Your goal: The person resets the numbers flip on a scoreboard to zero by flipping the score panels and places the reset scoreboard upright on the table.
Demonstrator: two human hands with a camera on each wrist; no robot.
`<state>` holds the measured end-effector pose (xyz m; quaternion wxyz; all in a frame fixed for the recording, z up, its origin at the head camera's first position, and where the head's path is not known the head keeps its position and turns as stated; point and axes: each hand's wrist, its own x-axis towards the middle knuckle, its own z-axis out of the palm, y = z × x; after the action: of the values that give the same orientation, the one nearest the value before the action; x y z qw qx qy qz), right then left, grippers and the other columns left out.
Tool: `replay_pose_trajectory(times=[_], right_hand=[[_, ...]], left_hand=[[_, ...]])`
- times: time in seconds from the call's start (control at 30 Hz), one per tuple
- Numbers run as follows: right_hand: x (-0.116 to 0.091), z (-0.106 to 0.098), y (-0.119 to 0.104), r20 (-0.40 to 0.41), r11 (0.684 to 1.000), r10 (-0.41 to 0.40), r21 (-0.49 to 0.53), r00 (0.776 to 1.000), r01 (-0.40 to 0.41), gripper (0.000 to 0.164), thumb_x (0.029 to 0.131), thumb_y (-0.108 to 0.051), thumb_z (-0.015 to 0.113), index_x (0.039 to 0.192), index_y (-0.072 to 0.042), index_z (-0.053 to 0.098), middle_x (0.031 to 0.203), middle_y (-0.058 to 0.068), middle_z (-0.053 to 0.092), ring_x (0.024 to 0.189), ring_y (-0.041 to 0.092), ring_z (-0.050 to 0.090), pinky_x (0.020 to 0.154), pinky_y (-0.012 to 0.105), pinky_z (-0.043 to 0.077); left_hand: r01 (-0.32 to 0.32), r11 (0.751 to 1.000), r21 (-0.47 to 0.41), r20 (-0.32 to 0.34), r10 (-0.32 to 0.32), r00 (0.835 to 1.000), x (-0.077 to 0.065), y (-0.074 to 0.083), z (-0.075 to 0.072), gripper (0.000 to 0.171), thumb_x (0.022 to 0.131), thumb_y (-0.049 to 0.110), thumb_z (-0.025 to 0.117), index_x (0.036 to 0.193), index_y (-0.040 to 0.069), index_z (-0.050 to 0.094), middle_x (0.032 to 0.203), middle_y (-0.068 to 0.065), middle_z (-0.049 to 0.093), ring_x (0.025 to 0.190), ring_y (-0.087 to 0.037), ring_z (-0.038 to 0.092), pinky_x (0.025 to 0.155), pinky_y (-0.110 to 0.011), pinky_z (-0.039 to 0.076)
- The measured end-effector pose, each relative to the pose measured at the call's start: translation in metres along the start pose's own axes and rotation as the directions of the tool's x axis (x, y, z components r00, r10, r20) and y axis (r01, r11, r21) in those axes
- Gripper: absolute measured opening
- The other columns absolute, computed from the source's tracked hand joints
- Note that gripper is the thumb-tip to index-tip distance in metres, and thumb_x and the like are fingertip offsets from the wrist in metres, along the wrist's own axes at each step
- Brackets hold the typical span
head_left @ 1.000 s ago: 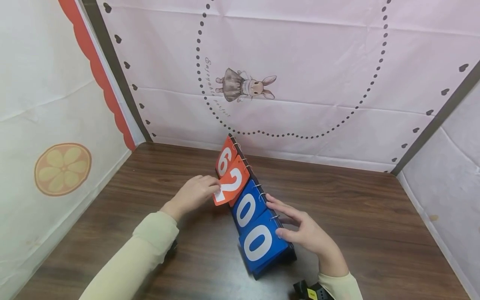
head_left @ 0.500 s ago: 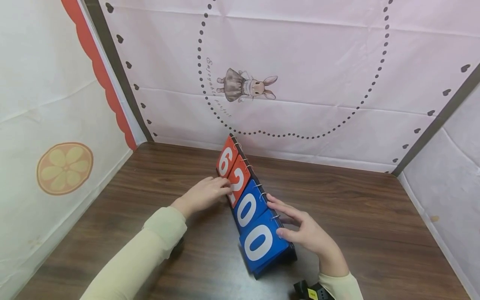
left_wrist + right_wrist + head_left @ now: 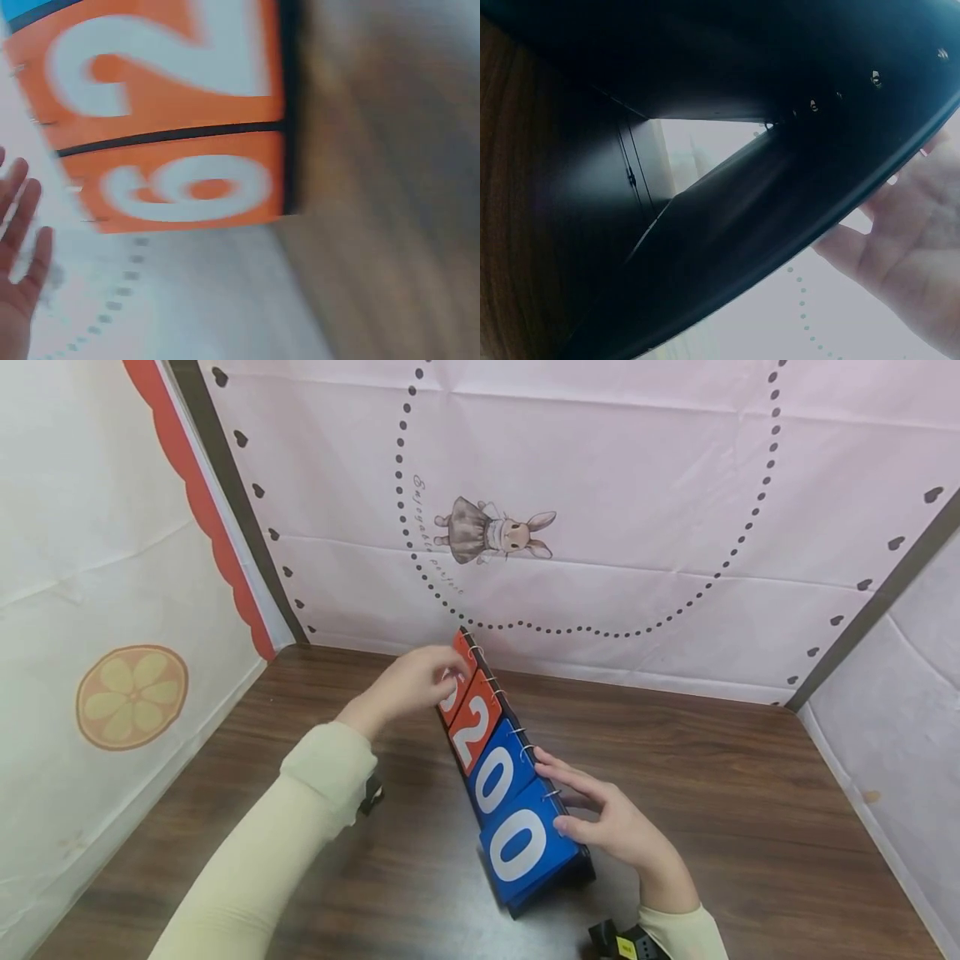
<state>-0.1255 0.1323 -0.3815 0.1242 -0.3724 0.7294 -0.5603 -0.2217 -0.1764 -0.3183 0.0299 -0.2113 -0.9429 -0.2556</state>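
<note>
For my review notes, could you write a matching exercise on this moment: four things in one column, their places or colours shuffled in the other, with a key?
1. Left hand
2. Right hand
3. 2 card
4. Rabbit print

A. Red-orange, directly beside the 6 card
B. Partly hiding the 6 in the head view
C. On the back wall
D. At the upper edge of the blue 0 cards

Pairs: 1-B, 2-D, 3-A, 4-C
</note>
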Motion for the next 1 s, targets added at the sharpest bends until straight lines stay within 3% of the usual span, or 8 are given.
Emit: replay_pose_trajectory(times=[0.13,0.3,0.5,0.6,0.7,0.83,1.0], right_hand=[[-0.001,-0.001,0.001,0.001,1.000,0.002,0.008,1.000,-0.002,0.055,0.088,-0.010,0.057,0.140,-0.016,0.042,0.149,-0.004,0.028,0.130,0.017,0.035,0.092,0.057,0.039],[0.000,0.000,0.002,0.007,1.000,0.002,0.013,1.000,-0.002,0.054,0.088,-0.011,0.057,0.140,-0.016,0.042,0.149,-0.004,0.028,0.130,0.017,0.035,0.093,0.057,0.039],[0.004,0.001,0.002,0.016,1.000,0.006,0.009,1.000,-0.006,0.055,0.088,-0.014,0.058,0.140,-0.017,0.042,0.149,-0.006,0.029,0.130,0.016,0.036,0.093,0.054,0.040],[0.004,0.001,0.002,0.020,1.000,0.008,0.018,1.000,-0.008,0.054,0.088,-0.015,0.058,0.140,-0.017,0.042,0.149,-0.006,0.029,0.130,0.016,0.036,0.093,0.054,0.040],[0.003,-0.001,0.001,0.024,0.999,0.014,0.032,1.000,-0.014,0.054,0.088,-0.014,0.057,0.140,-0.017,0.042,0.149,-0.006,0.028,0.130,0.017,0.036,0.093,0.056,0.039],[0.002,-0.002,0.001,0.035,0.998,0.026,0.049,0.999,-0.028,0.053,0.089,-0.012,0.057,0.140,-0.018,0.042,0.149,-0.005,0.028,0.130,0.017,0.036,0.094,0.057,0.037],[0.000,-0.004,0.002,0.031,0.998,0.038,0.047,0.999,-0.040,0.053,0.089,-0.013,0.057,0.140,-0.019,0.042,0.149,-0.006,0.028,0.130,0.018,0.036,0.094,0.057,0.037]], left_hand=[[-0.034,0.999,0.000,0.065,0.033,0.997,0.024,0.023,-0.008,0.019,0.091,0.018,0.057,0.108,0.015,0.065,0.114,-0.001,0.057,0.107,-0.018,0.049,0.091,-0.036,0.045],[-0.132,0.983,0.131,0.183,0.107,0.977,0.045,0.043,0.007,0.029,0.091,0.036,0.057,0.110,0.016,0.066,0.112,0.001,0.061,0.109,-0.017,0.051,0.098,-0.036,0.038],[-0.052,0.945,0.324,0.316,-0.056,0.947,0.052,0.057,0.019,0.063,0.072,0.070,0.058,0.117,0.026,0.062,0.117,0.007,0.060,0.112,-0.014,0.044,0.100,-0.042,0.027],[-0.001,0.923,0.385,0.331,-0.137,0.934,0.053,0.063,0.020,0.067,0.069,0.069,0.062,0.122,0.028,0.059,0.119,0.006,0.059,0.110,-0.017,0.041,0.096,-0.042,0.029],[0.028,0.920,0.392,0.346,-0.176,0.922,0.057,0.070,0.020,0.059,0.074,0.058,0.066,0.123,0.025,0.058,0.118,0.005,0.060,0.105,-0.018,0.042,0.093,-0.040,0.029],[0.028,0.932,0.360,0.375,-0.172,0.911,0.063,0.076,0.018,0.049,0.079,0.041,0.069,0.121,0.020,0.059,0.116,0.001,0.062,0.102,-0.018,0.049,0.097,-0.043,0.027],[0.040,0.950,0.309,0.357,-0.154,0.921,0.067,0.080,0.016,0.054,0.075,0.038,0.075,0.122,0.018,0.058,0.119,0.000,0.061,0.106,-0.018,0.051,0.100,-0.047,0.026]])
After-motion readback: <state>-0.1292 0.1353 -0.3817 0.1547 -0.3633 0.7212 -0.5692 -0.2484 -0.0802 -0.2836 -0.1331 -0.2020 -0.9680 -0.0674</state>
